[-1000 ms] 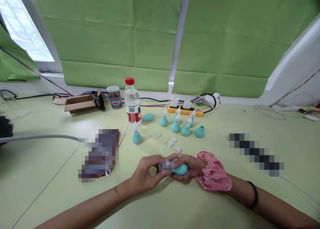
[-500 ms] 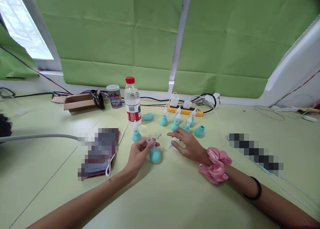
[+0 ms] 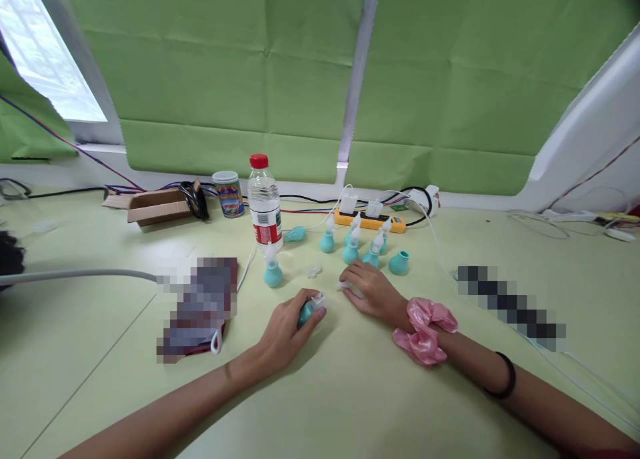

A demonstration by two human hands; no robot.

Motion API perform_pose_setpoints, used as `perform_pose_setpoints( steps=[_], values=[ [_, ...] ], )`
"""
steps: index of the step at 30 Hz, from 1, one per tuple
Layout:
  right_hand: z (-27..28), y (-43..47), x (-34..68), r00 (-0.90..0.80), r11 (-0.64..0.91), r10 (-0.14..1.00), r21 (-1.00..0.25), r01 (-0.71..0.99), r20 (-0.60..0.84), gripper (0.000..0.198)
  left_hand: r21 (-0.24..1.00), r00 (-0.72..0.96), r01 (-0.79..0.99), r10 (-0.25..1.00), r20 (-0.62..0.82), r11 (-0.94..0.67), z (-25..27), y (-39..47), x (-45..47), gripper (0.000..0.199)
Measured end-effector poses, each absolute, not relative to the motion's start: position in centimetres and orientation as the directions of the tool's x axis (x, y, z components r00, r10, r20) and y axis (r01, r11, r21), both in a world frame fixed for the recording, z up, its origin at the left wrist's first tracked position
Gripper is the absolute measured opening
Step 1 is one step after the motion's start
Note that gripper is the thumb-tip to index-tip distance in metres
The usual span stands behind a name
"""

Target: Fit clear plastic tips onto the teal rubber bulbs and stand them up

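Observation:
My left hand (image 3: 287,325) is wrapped round a teal squeeze bulb (image 3: 304,314), which lies tilted with its clear plastic collar (image 3: 319,300) pointing right. Just to the right, my right hand (image 3: 369,287) pinches a translucent nozzle tip (image 3: 350,288) close to the tabletop; its fingers partly cover it. A small clear plastic piece (image 3: 314,271) lies between and beyond the hands. Past my left hand stands a teal bulb with a clear tip fitted (image 3: 273,272). Several similar tipped bulbs (image 3: 351,249) are grouped behind my right hand, and an open-necked teal bulb (image 3: 399,263) leans beside them.
A red-capped water bottle (image 3: 265,205), a can (image 3: 229,195) and a cardboard box (image 3: 160,207) stand along the back. Behind the bulbs is an orange power strip (image 3: 370,221) with cables. A phone (image 3: 205,305) lies to the left; another teal bulb (image 3: 295,233) lies by the bottle.
My left hand has shifted from the bulb's collar to round its body, tilting the bulb to the right. My right hand has closed on the nozzle tip that was lying under its fingers.

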State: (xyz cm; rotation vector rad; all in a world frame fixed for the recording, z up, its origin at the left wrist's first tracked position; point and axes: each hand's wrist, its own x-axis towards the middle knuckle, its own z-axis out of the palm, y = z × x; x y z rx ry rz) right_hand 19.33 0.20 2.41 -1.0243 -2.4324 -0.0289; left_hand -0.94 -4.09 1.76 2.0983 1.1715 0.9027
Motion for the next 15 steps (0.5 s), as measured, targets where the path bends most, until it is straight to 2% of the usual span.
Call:
perform_pose_setpoints(
  steps=[2, 3, 5, 7, 10, 15],
  values=[
    [2.8, -0.3, 19.0, -0.481, 0.703, 0.7, -0.39, 0.595, 0.528, 0.019, 0.739, 0.403, 0.491, 0.872, 0.277, -0.462, 1.8, -4.1, -1.0, 0.023],
    [3.1, -0.6, 18.8, -0.421, 0.669, 0.741, -0.528, 0.523, 0.523, 0.021, 0.741, 0.411, 0.48, 0.867, 0.282, -0.469, 1.8, -4.1, -1.0, 0.024],
    [3.8, -1.4, 18.1, -0.352, 0.535, 0.835, -0.774, 0.339, 0.423, 0.019, 0.75, 0.414, 0.455, 0.86, 0.3, -0.48, 1.8, -4.1, -1.0, 0.025],
    [4.2, -2.2, 17.5, -0.358, 0.372, 0.885, -0.914, 0.159, 0.298, 0.018, 0.759, 0.411, 0.432, 0.856, 0.315, -0.486, 1.7, -4.1, -1.1, 0.025],
    [4.2, -2.9, 17.0, -0.395, 0.231, 0.896, -0.973, 0.019, 0.205, 0.022, 0.769, 0.421, 0.409, 0.85, 0.318, -0.491, 1.7, -4.2, -1.1, 0.027],
    [3.5, -2.6, 17.1, -0.445, 0.184, 0.884, -0.982, 0.047, 0.144, 0.02, 0.732, 0.446, 0.423, 0.826, 0.344, -0.533, 1.5, -4.2, -1.1, 0.029]
  ],
)
